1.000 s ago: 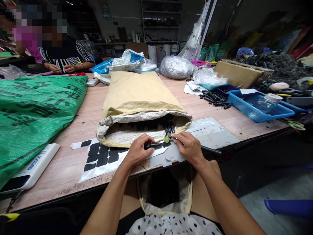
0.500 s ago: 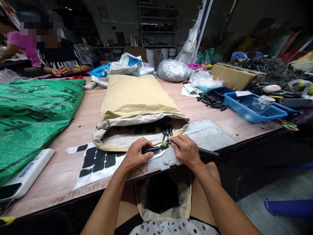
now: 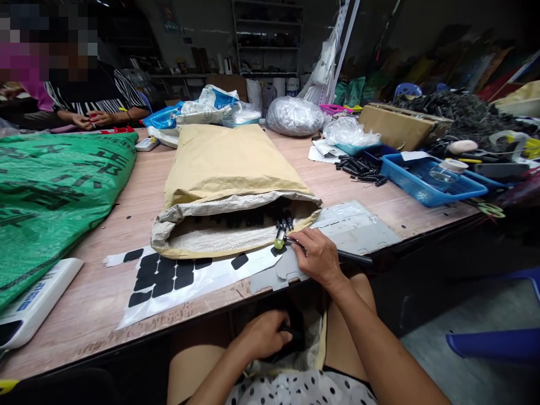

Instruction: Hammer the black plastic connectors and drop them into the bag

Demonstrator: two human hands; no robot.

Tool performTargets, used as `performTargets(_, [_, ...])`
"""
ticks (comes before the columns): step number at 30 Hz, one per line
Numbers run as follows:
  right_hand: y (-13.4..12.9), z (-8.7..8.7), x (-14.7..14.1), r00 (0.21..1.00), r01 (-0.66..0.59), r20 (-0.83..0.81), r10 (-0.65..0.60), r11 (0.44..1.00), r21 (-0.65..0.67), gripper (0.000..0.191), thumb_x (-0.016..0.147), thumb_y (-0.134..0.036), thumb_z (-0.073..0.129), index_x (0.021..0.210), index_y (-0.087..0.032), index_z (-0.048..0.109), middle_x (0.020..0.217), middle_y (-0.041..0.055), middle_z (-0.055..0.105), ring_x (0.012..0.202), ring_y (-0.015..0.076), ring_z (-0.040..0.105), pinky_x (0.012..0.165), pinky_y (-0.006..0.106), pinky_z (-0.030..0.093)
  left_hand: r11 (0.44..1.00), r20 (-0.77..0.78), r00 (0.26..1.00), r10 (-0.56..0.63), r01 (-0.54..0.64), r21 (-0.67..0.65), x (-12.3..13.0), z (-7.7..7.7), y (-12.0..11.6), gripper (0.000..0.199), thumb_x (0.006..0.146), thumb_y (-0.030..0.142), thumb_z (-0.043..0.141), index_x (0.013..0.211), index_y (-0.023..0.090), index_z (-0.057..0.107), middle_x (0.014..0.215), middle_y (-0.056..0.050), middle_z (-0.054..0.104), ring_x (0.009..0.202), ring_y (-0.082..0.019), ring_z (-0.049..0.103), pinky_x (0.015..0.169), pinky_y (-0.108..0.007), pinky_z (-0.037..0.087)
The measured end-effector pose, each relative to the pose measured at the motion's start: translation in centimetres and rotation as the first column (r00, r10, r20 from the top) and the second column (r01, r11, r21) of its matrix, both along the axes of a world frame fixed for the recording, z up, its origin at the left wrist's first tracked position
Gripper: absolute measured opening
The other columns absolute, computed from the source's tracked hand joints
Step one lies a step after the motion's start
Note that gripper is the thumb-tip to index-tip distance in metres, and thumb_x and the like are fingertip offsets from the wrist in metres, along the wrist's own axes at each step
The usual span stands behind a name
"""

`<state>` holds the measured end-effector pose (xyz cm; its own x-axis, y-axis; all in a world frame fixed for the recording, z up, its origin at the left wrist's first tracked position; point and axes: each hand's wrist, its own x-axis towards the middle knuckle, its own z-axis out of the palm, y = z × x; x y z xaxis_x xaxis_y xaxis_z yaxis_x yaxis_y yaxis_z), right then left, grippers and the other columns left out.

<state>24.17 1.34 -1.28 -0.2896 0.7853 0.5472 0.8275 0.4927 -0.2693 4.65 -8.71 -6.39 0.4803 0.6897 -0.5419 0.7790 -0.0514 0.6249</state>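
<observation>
My right hand (image 3: 317, 254) is closed round a dark-handled tool (image 3: 354, 257) at the table's front edge. The tool's thin shaft reaches a small clear piece with a yellow-green end (image 3: 279, 239), just at the mouth of a tan sack (image 3: 236, 163). Black parts (image 3: 253, 216) lie inside that sack. Below the table edge, my left hand (image 3: 268, 333) is closed on a black piece over an open sack (image 3: 314, 337) in my lap. A white sheet with black rounded squares (image 3: 219, 275) lies partly under the tan sack.
A green sack (image 3: 63, 197) and a white device (image 3: 46, 304) are at the left. Grey cardboard (image 3: 358, 225), a blue basket (image 3: 430, 194), black parts (image 3: 358, 169) and a carton (image 3: 396, 129) are at the right. A person (image 3: 97, 95) sits across the table.
My left hand has moved from the table edge down to the lap sack with the black piece. My right hand stays near the sack mouth. The view has shifted slightly.
</observation>
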Motion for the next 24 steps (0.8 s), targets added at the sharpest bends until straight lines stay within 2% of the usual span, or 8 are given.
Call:
performTargets(3, [0.0, 0.1, 0.0, 1.0, 0.004, 0.002, -0.004, 1.0, 0.006, 0.023, 0.092, -0.019, 0.06, 0.112, -0.024, 0.071, 0.1, 0.005, 0.071, 0.094, 0.0239, 0.059, 0.083, 0.036, 0.045, 0.998, -0.072, 0.997, 0.023, -0.027, -0.061, 0.9, -4.2, -0.9, 0.042, 0.087, 0.034, 0.059, 0.128, 0.023, 0.065, 0.126, -0.012, 0.071, 0.118, -0.032, 0.066, 0.097, -0.042, 0.05])
performTargets(5, [0.0, 0.1, 0.0, 1.0, 0.006, 0.005, -0.006, 1.0, 0.007, 0.023, 0.092, -0.019, 0.06, 0.112, -0.024, 0.071, 0.1, 0.0051, 0.071, 0.094, 0.0239, 0.059, 0.083, 0.036, 0.045, 0.999, -0.081, 0.997, 0.014, -0.017, -0.043, 1.3, -4.3, -1.3, 0.045, 0.086, 0.034, 0.062, 0.13, 0.024, 0.065, 0.127, -0.013, 0.071, 0.118, -0.033, 0.066, 0.097, -0.042, 0.051])
performTargets(11, [0.0, 0.0, 0.0, 1.0, 0.006, 0.01, -0.006, 1.0, 0.002, 0.024, 0.092, -0.019, 0.06, 0.112, -0.023, 0.071, 0.1, 0.0059, 0.07, 0.094, 0.0245, 0.059, 0.084, 0.036, 0.045, 0.988, 0.246, 0.958, -0.145, 0.151, -0.006, -0.2, 5.7, 1.3, 0.027, 0.083, 0.038, 0.068, 0.104, 0.024, 0.076, 0.079, -0.002, 0.074, 0.072, -0.02, 0.068, 0.065, -0.027, 0.049])
performTargets(14, [-0.1, 0.0, 0.0, 1.0, 0.006, 0.0, -0.006, 1.0, 0.005, 0.024, 0.091, -0.018, 0.06, 0.112, -0.023, 0.071, 0.099, 0.0058, 0.07, 0.094, 0.0242, 0.059, 0.084, 0.036, 0.045, 0.983, 0.406, 0.912, 0.048, -0.116, 0.144, -2.2, 10.2, 5.3, 0.027, 0.092, 0.042, 0.056, 0.095, 0.021, 0.073, 0.078, -0.001, 0.071, 0.07, -0.017, 0.064, 0.062, -0.025, 0.046])
performTargets(17, [-0.1, 0.1, 0.0, 1.0, 0.009, -0.013, -0.009, 1.0, 0.01, 0.023, 0.091, -0.018, 0.06, 0.11, -0.024, 0.071, 0.098, 0.0052, 0.07, 0.094, 0.0238, 0.059, 0.083, 0.035, 0.045, 0.673, 0.303, 0.846, 0.438, -0.532, 0.513, -4.2, 11.6, 10.1, 0.03, 0.089, 0.048, 0.059, 0.086, 0.02, 0.072, 0.073, -0.003, 0.07, 0.067, -0.02, 0.062, 0.059, -0.028, 0.042])
performTargets(19, [-0.1, 0.1, 0.0, 1.0, 0.008, -0.019, -0.008, 1.0, 0.01, 0.023, 0.091, -0.018, 0.06, 0.11, -0.024, 0.071, 0.098, 0.005, 0.07, 0.093, 0.0236, 0.059, 0.082, 0.035, 0.045, 0.461, 0.204, 0.737, 0.645, -0.588, 0.665, -5.2, 11.3, 12.9, 0.033, 0.088, 0.051, 0.061, 0.083, 0.02, 0.07, 0.076, -0.008, 0.072, 0.073, -0.025, 0.065, 0.064, -0.032, 0.044])
performTargets(21, [-0.1, 0.1, 0.0, 1.0, 0.007, -0.024, -0.007, 1.0, 0.009, 0.023, 0.091, -0.019, 0.06, 0.11, -0.024, 0.071, 0.098, 0.0048, 0.07, 0.093, 0.0236, 0.059, 0.082, 0.035, 0.045, 0.392, 0.113, 0.66, 0.743, -0.566, 0.725, -5.8, 10.6, 14.9, 0.034, 0.086, 0.052, 0.062, 0.082, 0.019, 0.07, 0.082, -0.013, 0.074, 0.081, -0.03, 0.068, 0.068, -0.035, 0.047])
performTargets(24, [-0.1, 0.1, -0.1, 1.0, 0.006, -0.026, -0.005, 1.0, 0.006, 0.023, 0.091, -0.019, 0.061, 0.111, -0.024, 0.07, 0.098, 0.0049, 0.07, 0.093, 0.0237, 0.06, 0.083, 0.035, 0.046, 0.404, 0.056, 0.628, 0.776, -0.564, 0.72, -6.3, 9.7, 16.3, 0.032, 0.084, 0.051, 0.064, 0.082, 0.02, 0.071, 0.09, -0.017, 0.076, 0.086, -0.034, 0.069, 0.069, -0.038, 0.048])
